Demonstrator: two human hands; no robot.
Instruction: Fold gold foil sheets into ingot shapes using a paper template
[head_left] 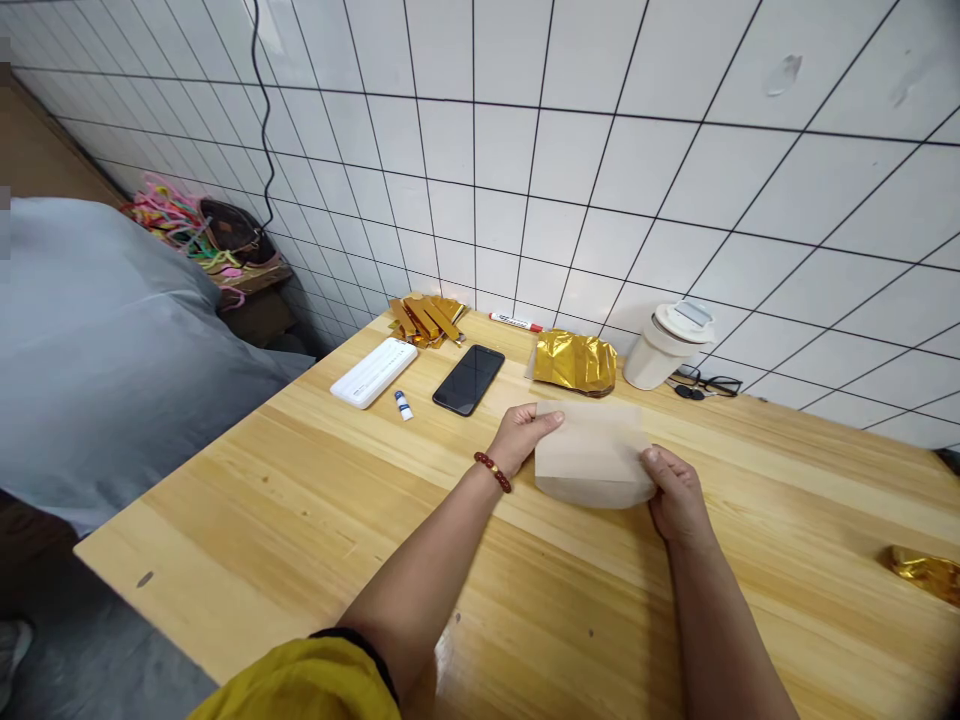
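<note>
A sheet of thin whitish paper is stretched between my two hands above the wooden table, with a crease running across its lower part. My left hand, with a dark red bead bracelet at the wrist, pinches its left edge, thumb on top. At the paper's right edge my right hand grips it the same way. Just beyond the paper lies a stack of gold foil sheets. A black phone rests to the left of it.
Along the tiled wall are folded gold strips, a red and white marker, a lidded cup and glasses. A white power bank and small glue stick lie left. More gold foil sits far right. A person in grey is left.
</note>
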